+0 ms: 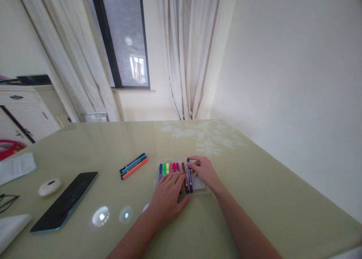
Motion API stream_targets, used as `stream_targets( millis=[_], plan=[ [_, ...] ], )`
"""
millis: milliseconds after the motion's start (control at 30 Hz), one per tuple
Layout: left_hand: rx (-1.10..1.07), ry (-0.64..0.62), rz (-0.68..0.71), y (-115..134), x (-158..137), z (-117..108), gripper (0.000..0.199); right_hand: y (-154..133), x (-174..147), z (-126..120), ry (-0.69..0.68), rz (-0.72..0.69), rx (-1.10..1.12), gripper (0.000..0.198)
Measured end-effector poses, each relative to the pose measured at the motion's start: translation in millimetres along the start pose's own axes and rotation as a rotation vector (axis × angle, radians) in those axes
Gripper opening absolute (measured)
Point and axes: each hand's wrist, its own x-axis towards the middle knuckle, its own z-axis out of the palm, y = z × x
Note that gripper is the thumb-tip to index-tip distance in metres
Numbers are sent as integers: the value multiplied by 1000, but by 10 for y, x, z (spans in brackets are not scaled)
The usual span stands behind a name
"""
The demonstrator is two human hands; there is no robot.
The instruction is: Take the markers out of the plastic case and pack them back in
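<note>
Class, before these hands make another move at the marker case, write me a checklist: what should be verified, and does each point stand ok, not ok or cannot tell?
1. Right hand at the purple marker: ok, fingers at its far end.
2. Firm grip on that marker: cannot tell.
3. Left hand off the other markers: not ok, it lies over several in the case.
4. Every marker inside the case: not ok, a loose group lies on the table, to the left.
5. Space to the right of the purple marker: ok, bare case floor shows.
6. Black-screened device away from both hands: ok.
</note>
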Motion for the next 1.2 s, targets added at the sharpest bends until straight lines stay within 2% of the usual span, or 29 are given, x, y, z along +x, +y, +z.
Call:
stream_targets(
  millis=[200, 500, 600, 900, 1000, 1200],
  plan=[
    [41, -20, 37, -7, -3, -17, 51, -103, -81, 103, 67, -121, -278, 21],
    [54, -39, 54, 2, -7, -25, 50, -117, -133, 145, 87, -167, -518, 14],
    [52, -30, 59, -6, -11, -18, 51, -102, -130, 140, 74, -173, -530, 6],
    [58, -17, 71, -14, -26, 3, 51, -84, -121, 82, 26, -167, -465, 8],
    [44, -18, 61, -4, -26, -10, 51, -107, -140, 86, 45, -161, -519, 8],
    [51, -29, 22, 79, -18, -13, 51, -188, -192, 109, 53, -100, -649, 23]
  ],
)
